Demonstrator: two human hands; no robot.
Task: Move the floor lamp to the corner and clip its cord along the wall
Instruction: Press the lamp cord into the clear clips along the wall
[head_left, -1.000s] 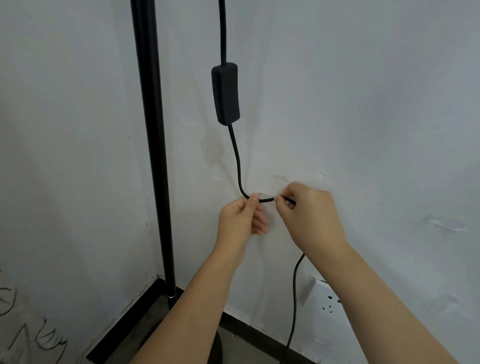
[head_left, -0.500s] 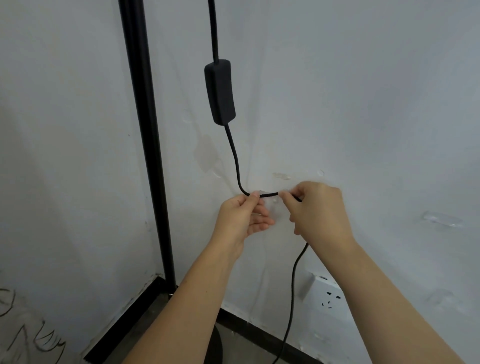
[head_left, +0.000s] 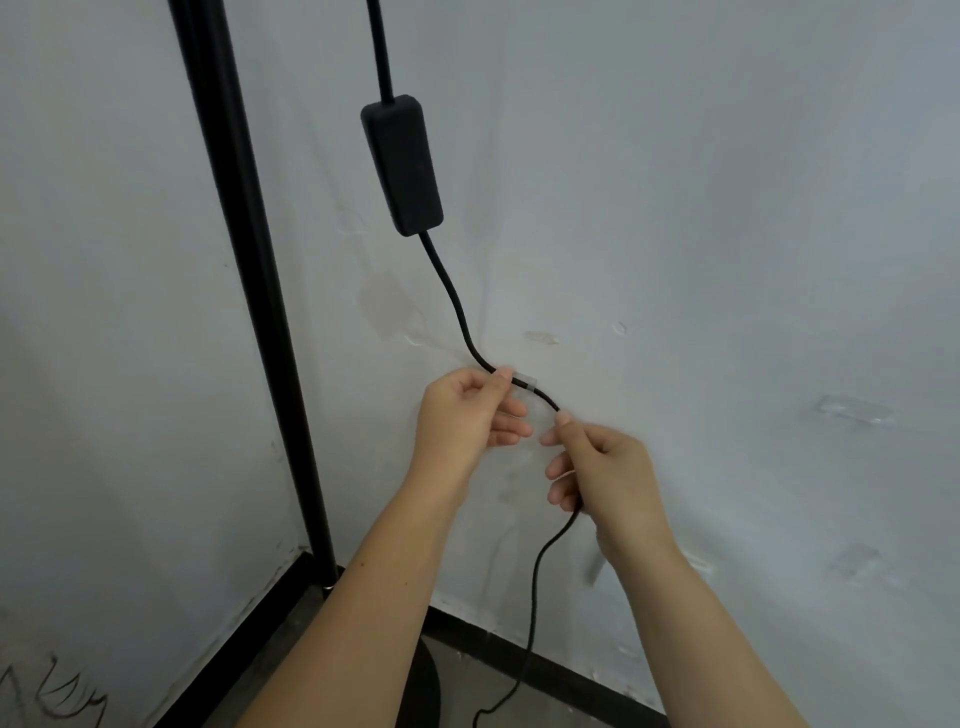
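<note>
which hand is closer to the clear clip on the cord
Left. The left hand pinches the cord right at the clear clip, its fingers touching the clip's left end. The right hand holds the cord further along, below and right of the clip.

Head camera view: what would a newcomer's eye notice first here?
First, the black cord hanging down the pale wall, with its boxy inline switch near the top centre. Just below, the left hand and right hand pinch the cord at a small clear clip on the wall. At left, the black lamp pole stands in the corner.
</note>
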